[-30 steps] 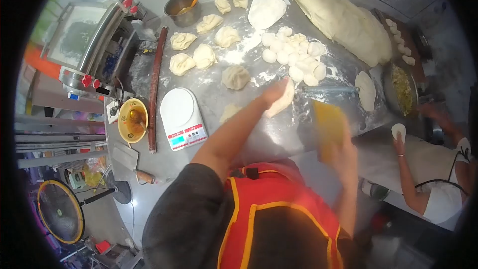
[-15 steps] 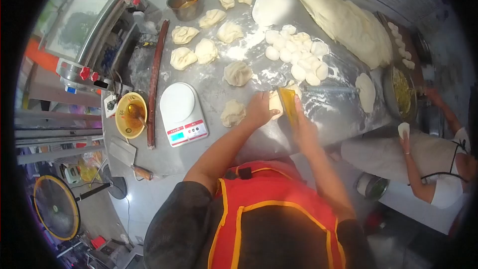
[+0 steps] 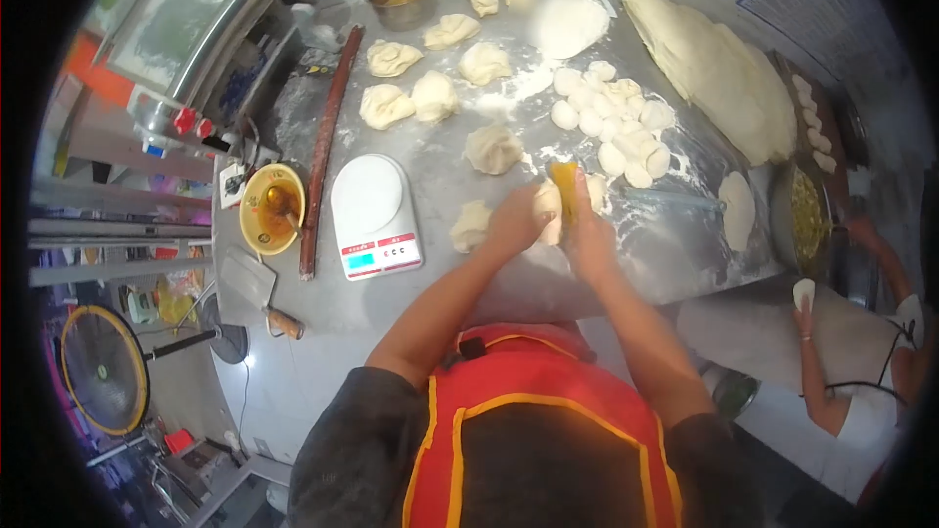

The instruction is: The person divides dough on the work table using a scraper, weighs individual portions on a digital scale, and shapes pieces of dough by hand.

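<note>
My left hand (image 3: 516, 223) is closed around a piece of pale dough (image 3: 550, 217) on the floured metal table. In my right hand (image 3: 591, 242) is a yellow dough scraper (image 3: 563, 186), its blade upright beside that dough. Just right of the scraper lies a bit of cut dough (image 3: 596, 192), partly behind my fingers. Beyond my hands is a cluster of small round dough pieces (image 3: 611, 117). Two rough dough lumps are near my left hand, one beside it (image 3: 471, 227) and one farther back (image 3: 494, 150).
A white scale (image 3: 377, 220), a long dark red rod (image 3: 331, 147) and a yellow bowl (image 3: 273, 207) stand left. A large dough mass (image 3: 719, 78) lies back right. At right, a co-worker's hand (image 3: 804, 305) holds a flat dough round near a pan of filling (image 3: 804, 215).
The view has shifted, so the table's things sit farther right in the picture. The scraper is tilted less and stands nearly upright. Both hands keep their hold.
</note>
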`<action>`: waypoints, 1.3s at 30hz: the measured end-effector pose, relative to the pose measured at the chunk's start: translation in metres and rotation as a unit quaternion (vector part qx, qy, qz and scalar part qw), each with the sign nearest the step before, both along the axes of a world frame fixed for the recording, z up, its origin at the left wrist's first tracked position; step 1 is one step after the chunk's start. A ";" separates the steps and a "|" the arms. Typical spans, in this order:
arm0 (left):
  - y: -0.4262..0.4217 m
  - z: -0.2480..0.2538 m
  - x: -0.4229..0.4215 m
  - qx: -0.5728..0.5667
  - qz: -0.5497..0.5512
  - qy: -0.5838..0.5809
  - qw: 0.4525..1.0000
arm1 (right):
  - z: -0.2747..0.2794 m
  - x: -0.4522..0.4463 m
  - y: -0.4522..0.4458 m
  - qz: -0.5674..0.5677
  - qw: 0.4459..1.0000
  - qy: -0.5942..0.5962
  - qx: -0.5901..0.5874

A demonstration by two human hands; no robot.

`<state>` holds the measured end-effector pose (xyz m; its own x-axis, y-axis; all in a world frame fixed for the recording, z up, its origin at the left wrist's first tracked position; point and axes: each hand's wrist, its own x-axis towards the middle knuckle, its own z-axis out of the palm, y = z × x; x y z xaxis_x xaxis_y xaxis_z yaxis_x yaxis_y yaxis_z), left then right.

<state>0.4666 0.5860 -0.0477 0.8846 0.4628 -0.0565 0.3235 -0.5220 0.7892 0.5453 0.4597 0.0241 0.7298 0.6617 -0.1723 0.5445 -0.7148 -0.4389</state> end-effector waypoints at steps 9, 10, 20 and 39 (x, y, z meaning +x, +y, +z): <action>0.136 0.076 -0.126 -0.133 0.320 -0.032 0.938 | -0.010 0.000 -0.004 0.024 0.997 -0.063 0.044; 0.152 0.054 -0.136 -0.115 0.330 -0.032 0.936 | -0.009 -0.002 -0.001 0.022 0.996 -0.073 0.036; 0.113 0.032 -0.122 0.209 0.261 -0.108 0.936 | -0.007 0.003 -0.010 0.026 0.999 -0.006 0.039; -0.010 0.005 0.066 -0.068 -0.088 0.021 0.994 | 0.080 -0.026 -0.065 -0.099 0.985 0.001 0.141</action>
